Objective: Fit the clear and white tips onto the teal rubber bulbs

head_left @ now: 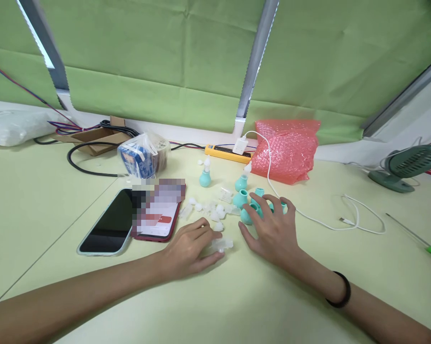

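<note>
My left hand (192, 246) rests low over the table, with thumb and forefinger closed around a clear plastic tube piece (223, 244). Just beyond it lie several small white tips (218, 226) and more clear plastic pieces (186, 211). My right hand (272, 229) is open, its fingers spread above a cluster of teal rubber bulbs (241, 198) and partly hiding them. Whether the fingertips touch a bulb I cannot tell. Behind the loose parts, two bulbs with clear and white tops stand: one upright bulb (204, 178) and one tilted bulb (241, 183).
Two phones lie left of my hands, a dark-screened phone (108, 222) and a lit phone (160, 210). At the back are a plastic-wrapped blue pack (140, 155), a yellow power strip (222, 154) and a pink bubble-wrap bag (287, 153). A white cable (319, 225), screwdriver (410, 230) and fan (412, 162) occupy the right.
</note>
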Demonstrator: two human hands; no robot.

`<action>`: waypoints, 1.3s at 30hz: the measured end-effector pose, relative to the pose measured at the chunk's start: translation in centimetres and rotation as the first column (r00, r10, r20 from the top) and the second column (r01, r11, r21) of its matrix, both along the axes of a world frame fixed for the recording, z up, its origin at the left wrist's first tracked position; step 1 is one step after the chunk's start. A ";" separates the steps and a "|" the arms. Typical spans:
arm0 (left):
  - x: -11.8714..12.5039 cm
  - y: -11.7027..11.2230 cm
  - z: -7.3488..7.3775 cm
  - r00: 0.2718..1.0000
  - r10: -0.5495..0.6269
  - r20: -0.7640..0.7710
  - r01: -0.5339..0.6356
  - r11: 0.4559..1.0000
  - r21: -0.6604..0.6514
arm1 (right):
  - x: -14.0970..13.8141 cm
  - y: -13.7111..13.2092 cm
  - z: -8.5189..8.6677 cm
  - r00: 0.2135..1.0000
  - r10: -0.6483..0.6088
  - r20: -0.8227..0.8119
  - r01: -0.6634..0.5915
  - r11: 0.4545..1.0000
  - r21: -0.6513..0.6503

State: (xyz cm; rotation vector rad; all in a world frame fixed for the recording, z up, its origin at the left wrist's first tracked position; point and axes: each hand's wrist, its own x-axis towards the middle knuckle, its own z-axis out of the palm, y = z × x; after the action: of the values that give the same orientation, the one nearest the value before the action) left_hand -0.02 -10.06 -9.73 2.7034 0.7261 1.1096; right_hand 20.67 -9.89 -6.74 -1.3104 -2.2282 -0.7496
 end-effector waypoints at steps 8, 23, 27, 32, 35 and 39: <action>-0.2 0.1 0.4 0.988 -0.054 0.142 0.047 0.998 0.051 | 0.4 0.1 0.2 0.991 0.134 0.008 -0.134 0.991 0.009; -0.4 -0.1 0.7 0.984 -0.179 0.010 0.179 0.975 -0.133 | -1.9 -2.7 -1.0 0.619 0.488 -0.615 -0.688 0.714 -0.127; -0.4 -0.3 0.7 0.984 -0.175 0.033 0.178 0.969 -0.170 | -2.0 -2.5 -1.0 0.569 0.467 -0.677 -0.702 0.704 -0.105; -0.2 -0.5 1.0 0.997 -0.081 -0.014 0.075 0.970 -0.230 | -2.3 -2.8 -1.1 0.496 0.249 -0.832 -0.683 0.703 -0.197; -0.2 -0.6 0.9 0.999 -0.041 0.030 0.046 0.977 -0.208 | -2.3 -3.2 -0.9 0.383 0.148 -0.912 -0.729 0.654 -0.200; -0.2 -0.7 0.8 0.988 -0.045 0.146 0.067 0.986 -0.153 | -2.1 -3.4 -0.1 0.201 0.093 -0.975 -0.749 0.656 -0.092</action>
State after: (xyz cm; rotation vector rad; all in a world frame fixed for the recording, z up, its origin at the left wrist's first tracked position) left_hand -0.21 -10.72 -8.96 2.4701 0.6801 1.1647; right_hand 18.57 -13.28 -6.88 -0.7596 -1.5904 0.8815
